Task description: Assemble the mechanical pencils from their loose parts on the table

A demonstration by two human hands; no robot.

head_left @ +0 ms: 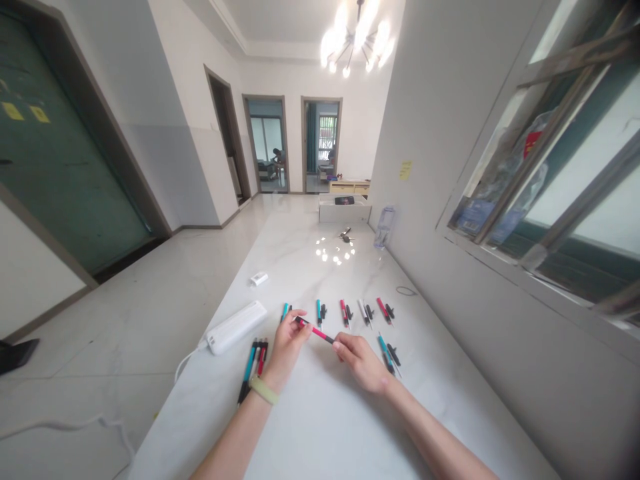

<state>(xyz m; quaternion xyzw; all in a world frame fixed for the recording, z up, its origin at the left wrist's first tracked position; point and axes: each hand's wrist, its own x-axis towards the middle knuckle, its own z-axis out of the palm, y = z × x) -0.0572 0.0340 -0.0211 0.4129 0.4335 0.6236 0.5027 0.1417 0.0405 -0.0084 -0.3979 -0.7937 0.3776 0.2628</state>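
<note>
pen (pixel 315 331) btwn l hand (pixel 287 348), r hand (pixel 361 361)

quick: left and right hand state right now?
Left hand: fingers closed on one end of the pink pen.
Right hand: fingers closed on the same pen's other end.

The left hand (pixel 289 347) and right hand (pixel 361 362) cover both ends of the pink pen (pixel 316 333); forearms cut off below.
</note>
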